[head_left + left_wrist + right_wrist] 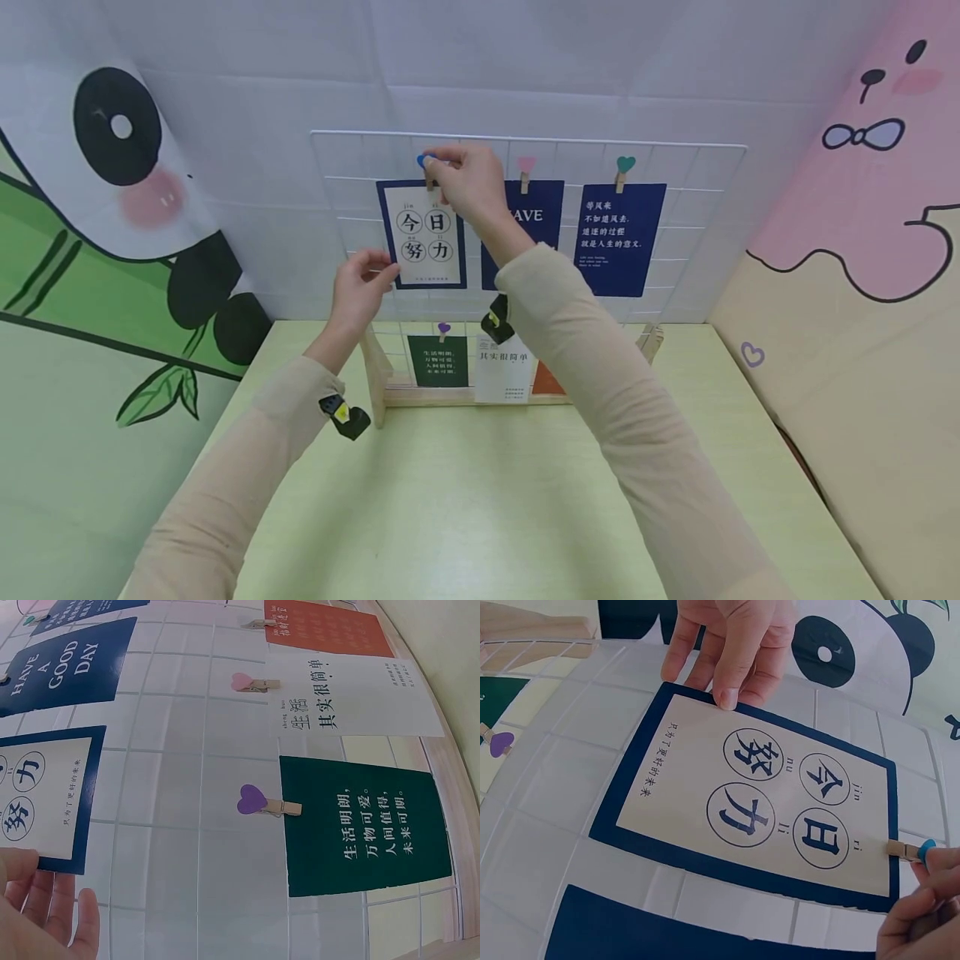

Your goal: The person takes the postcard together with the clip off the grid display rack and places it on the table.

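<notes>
A white card with a navy border and large circled characters [425, 267] is against the upper left of a white wire grid [581, 139]. My left hand [357, 293] pinches its lower left edge, thumb in front and fingers behind. At the card's top edge, my right hand [474, 185] pinches a small wooden clothespin [902, 850] with a blue heart. The clothespin's jaws sit over the card's edge in the right wrist view. To the right hang a navy card reading "HAVE A GOOD DAY" [71, 666], partly covered by my right arm in the head view, and another navy card [621, 242].
Lower on the grid hang a green card [367, 829] with a purple heart clothespin [253, 800], a white card [356, 694] and an orange card [330, 628]. Wooden feet [377, 379] support the grid on a pale table [450, 500]. Cartoon-printed walls stand at both sides.
</notes>
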The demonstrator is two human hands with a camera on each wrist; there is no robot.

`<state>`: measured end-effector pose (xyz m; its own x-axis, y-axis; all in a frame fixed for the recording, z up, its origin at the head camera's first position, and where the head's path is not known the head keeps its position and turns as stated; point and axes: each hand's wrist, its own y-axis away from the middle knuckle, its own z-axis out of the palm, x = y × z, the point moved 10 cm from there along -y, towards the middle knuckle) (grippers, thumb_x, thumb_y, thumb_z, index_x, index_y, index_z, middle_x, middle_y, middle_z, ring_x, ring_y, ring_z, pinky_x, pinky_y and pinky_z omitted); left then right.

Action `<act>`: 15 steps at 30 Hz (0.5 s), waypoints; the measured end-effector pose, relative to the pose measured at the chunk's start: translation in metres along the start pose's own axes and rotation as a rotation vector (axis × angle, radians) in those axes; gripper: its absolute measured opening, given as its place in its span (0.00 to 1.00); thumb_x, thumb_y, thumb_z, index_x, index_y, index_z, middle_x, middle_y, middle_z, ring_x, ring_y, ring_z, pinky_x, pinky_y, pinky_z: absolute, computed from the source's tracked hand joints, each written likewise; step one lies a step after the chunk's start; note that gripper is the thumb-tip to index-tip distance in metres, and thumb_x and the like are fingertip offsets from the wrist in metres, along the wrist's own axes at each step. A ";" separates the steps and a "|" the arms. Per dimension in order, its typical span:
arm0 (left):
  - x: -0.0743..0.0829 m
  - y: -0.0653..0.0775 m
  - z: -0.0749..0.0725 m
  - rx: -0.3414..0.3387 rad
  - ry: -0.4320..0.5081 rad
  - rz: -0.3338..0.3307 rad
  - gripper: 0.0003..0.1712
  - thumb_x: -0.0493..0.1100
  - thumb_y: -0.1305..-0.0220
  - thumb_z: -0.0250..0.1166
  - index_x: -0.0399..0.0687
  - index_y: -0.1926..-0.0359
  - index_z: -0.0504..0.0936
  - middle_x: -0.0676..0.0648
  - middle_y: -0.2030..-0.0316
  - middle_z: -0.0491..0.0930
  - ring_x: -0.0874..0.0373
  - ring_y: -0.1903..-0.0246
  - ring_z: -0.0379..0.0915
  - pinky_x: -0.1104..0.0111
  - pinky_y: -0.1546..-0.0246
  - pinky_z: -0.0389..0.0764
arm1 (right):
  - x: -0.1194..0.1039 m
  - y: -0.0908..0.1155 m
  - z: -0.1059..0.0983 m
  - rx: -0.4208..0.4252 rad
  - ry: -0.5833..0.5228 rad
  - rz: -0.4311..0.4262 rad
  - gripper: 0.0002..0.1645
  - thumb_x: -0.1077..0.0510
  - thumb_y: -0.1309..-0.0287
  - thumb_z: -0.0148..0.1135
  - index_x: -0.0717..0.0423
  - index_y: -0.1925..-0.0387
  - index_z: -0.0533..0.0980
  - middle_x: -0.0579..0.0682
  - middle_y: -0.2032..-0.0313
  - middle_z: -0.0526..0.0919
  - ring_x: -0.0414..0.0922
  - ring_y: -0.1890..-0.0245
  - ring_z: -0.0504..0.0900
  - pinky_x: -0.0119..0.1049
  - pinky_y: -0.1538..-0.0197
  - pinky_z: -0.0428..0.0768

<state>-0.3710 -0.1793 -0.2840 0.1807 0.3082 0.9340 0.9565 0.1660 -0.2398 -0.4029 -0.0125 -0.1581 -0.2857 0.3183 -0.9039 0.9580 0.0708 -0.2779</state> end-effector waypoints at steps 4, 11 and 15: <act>-0.014 -0.011 0.001 -0.021 0.055 0.016 0.14 0.43 0.42 0.59 0.39 0.58 0.72 0.43 0.60 0.72 0.54 0.61 0.70 0.69 0.60 0.74 | 0.005 -0.004 -0.001 0.015 -0.040 0.011 0.10 0.55 0.43 0.56 0.45 0.60 0.79 0.43 0.69 0.80 0.40 0.87 0.68 0.40 0.81 0.69; -0.044 -0.031 0.003 -0.034 0.073 0.008 0.15 0.45 0.43 0.60 0.41 0.57 0.72 0.43 0.59 0.72 0.53 0.59 0.70 0.68 0.61 0.75 | 0.010 -0.008 -0.003 0.056 -0.069 0.015 0.10 0.54 0.44 0.57 0.43 0.61 0.80 0.42 0.68 0.79 0.41 0.86 0.66 0.33 0.83 0.66; -0.024 -0.017 0.003 -0.033 0.062 0.022 0.14 0.43 0.42 0.59 0.40 0.58 0.71 0.43 0.60 0.72 0.54 0.60 0.70 0.68 0.60 0.75 | 0.030 -0.036 0.003 0.072 -0.082 0.002 0.09 0.48 0.45 0.58 0.38 0.63 0.80 0.41 0.68 0.78 0.40 0.84 0.68 0.31 0.82 0.65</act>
<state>-0.3923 -0.1867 -0.3031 0.2151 0.2523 0.9434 0.9588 0.1289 -0.2530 -0.4457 -0.0089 -0.1760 -0.2875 0.2397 -0.9273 0.9552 0.0012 -0.2958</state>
